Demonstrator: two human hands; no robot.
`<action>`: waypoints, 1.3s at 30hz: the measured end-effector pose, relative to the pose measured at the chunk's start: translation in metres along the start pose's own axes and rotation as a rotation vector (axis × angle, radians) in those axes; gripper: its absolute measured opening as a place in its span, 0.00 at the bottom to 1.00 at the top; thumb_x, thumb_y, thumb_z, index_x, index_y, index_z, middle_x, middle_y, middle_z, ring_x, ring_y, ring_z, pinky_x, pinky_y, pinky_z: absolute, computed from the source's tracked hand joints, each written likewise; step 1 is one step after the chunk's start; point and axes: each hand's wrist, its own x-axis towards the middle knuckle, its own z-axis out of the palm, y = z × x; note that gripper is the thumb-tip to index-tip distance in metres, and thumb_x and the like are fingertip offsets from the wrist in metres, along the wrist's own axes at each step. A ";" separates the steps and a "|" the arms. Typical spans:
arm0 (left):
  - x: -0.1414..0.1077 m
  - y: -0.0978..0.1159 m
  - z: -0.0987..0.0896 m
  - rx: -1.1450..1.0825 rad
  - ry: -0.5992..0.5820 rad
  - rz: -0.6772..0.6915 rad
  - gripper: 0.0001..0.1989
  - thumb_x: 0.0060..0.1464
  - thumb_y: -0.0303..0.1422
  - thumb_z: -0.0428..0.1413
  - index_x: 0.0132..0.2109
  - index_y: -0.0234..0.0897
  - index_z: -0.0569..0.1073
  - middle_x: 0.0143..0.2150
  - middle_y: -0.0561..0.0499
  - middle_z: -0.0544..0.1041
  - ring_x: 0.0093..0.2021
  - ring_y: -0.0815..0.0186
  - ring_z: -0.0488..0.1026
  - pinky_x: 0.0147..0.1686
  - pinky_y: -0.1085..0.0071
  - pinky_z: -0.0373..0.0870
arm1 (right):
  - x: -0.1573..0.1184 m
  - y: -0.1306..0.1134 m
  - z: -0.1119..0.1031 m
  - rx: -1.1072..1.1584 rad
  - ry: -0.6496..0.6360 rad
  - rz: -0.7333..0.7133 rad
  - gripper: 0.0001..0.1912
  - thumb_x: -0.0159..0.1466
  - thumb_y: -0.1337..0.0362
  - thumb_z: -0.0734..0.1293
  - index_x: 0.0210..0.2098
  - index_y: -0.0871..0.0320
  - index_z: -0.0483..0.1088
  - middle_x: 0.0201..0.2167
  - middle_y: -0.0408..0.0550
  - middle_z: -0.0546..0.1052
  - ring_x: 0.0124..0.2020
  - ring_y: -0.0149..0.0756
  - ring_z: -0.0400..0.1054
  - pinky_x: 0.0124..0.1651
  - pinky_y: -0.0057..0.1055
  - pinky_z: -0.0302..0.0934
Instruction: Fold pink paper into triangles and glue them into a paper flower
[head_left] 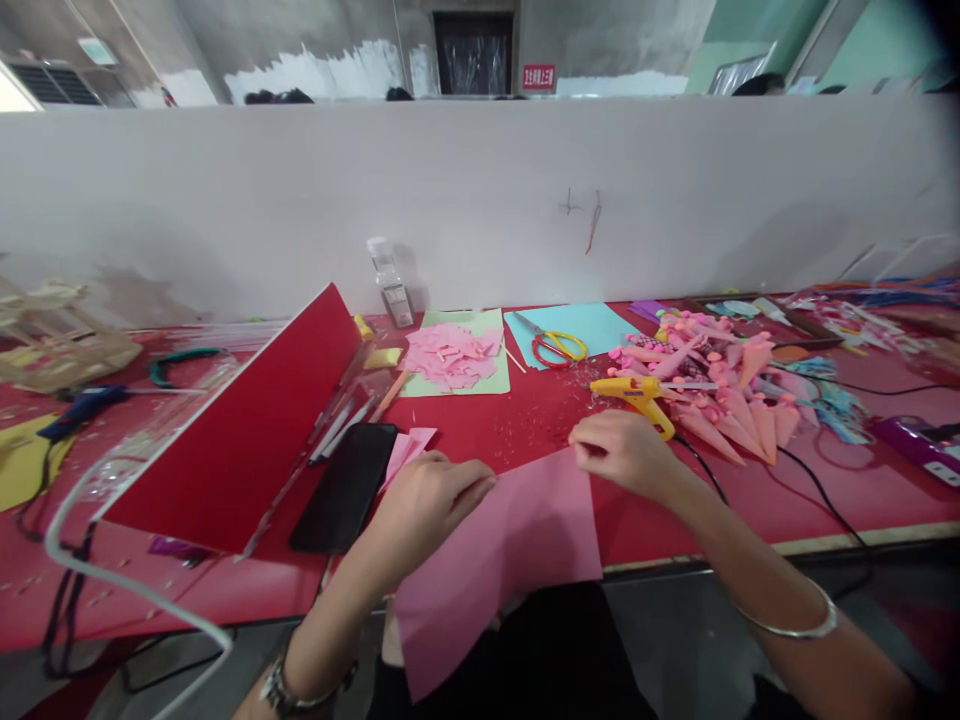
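The right hand [626, 455] is narrowed to a pinch on the upper corner of a smooth pink sheet [517, 550]; the left hand [435, 495] curls over its other side, its grip hidden. The sheet bends between the hands and overhangs the desk [637, 530] edge. Beyond the left hand: flat, irregular pink scraps [454, 355] piled on pale green paper [491, 382], and a clear, labelled bottle [396, 295], contents unclear. Right of the right hand: pointed pink cones [750, 420]; farther off, a shallow dark-rimmed tray [819, 338] containing a white tube [772, 310].

red sign [538, 77] on far wall [622, 40] reading 卫生间请上三楼, bottle label [397, 298] too small to read
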 end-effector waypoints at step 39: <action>-0.018 -0.038 0.054 -1.520 0.020 -0.508 0.21 0.45 0.41 0.55 0.46 0.37 0.70 0.44 0.45 0.74 0.44 0.59 0.70 0.45 0.64 0.63 | -0.013 -0.007 -0.009 0.507 0.184 0.403 0.11 0.61 0.59 0.56 0.26 0.58 0.62 0.19 0.40 0.62 0.21 0.28 0.56 0.23 0.25 0.50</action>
